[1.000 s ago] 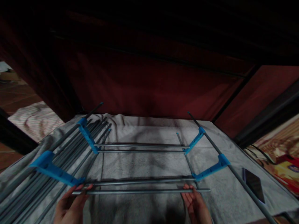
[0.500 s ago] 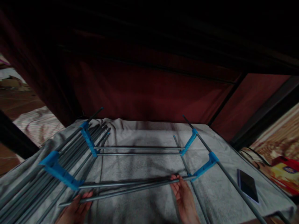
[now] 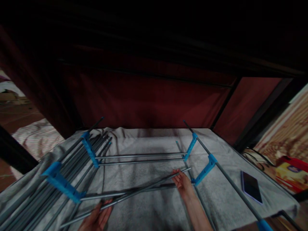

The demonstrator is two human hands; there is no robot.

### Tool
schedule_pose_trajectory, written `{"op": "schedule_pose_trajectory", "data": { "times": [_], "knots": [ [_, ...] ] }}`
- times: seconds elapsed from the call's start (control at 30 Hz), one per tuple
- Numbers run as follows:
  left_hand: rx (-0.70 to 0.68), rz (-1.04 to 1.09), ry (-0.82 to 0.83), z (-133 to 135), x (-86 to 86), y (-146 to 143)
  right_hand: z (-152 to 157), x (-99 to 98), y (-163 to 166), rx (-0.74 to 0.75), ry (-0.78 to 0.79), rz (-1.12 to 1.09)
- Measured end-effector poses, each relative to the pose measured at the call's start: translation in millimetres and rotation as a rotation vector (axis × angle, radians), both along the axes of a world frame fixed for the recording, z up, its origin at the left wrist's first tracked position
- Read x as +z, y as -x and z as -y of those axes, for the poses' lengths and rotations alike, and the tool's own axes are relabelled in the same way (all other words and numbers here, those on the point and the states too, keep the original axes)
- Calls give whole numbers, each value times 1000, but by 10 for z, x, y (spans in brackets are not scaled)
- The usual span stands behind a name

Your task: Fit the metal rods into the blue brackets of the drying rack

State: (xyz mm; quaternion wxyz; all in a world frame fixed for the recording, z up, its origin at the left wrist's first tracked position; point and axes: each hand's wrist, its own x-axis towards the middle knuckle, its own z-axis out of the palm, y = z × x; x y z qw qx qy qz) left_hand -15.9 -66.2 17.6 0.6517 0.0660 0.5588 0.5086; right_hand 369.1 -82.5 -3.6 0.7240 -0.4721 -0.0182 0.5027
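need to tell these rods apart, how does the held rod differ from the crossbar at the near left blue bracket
The held rod slants across the picture, while the crossbar runs closer to level. The held rod lies in the left hand and right hand; the crossbar's left end meets the near left blue bracket. Both are thin, straight and grey.

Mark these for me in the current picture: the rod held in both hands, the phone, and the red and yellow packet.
Rod [image 3: 139, 191]: head view, on its middle stretch.
Phone [image 3: 251, 187]: head view, on its dark screen.
Packet [image 3: 290, 175]: head view, on its yellow front.
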Motion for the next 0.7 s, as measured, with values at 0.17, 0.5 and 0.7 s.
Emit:
{"op": "schedule_pose_trajectory", "data": {
  "times": [0.17,0.5,0.7],
  "knots": [
    [70,27,-42,-94,255,-346,-63,-29,-159,-12,1,-8],
    [3,72,-89,-507,323,-655,-192,-56,-449,-42,145,-78],
    [35,100,-173,-709,231,-708,-209,-42,-487,22,187,-85]
  ]
}}
